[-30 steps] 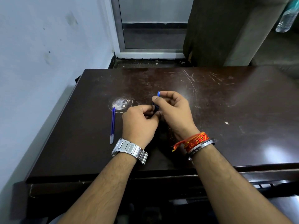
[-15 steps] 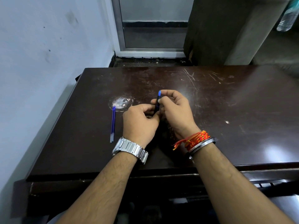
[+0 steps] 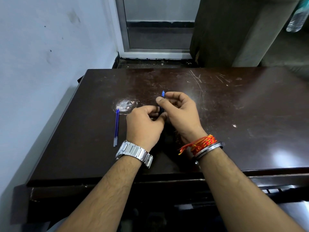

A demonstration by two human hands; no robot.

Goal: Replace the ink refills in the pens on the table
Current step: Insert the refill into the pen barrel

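Note:
A dark pen with a blue end [image 3: 162, 97] stands nearly upright between my two hands over the middle of the dark wooden table [image 3: 234, 106]. My right hand [image 3: 180, 114] pinches its upper part with thumb and forefinger. My left hand [image 3: 143, 124] is closed around its lower part, which is mostly hidden. Blue ink refills [image 3: 116, 128], two as far as I can tell, lie side by side on the table to the left of my left hand.
A pale worn patch [image 3: 124, 104] marks the tabletop just beyond the refills. A wall runs along the table's left edge. Behind the table stand a door frame [image 3: 123, 39] and a dark cabinet [image 3: 225, 30]. A plastic bottle [image 3: 297, 17] shows at the top right.
My right hand has slid slightly up the pen, so a little more of the blue end shows above the fingers. The left hand and the refills have stayed put.

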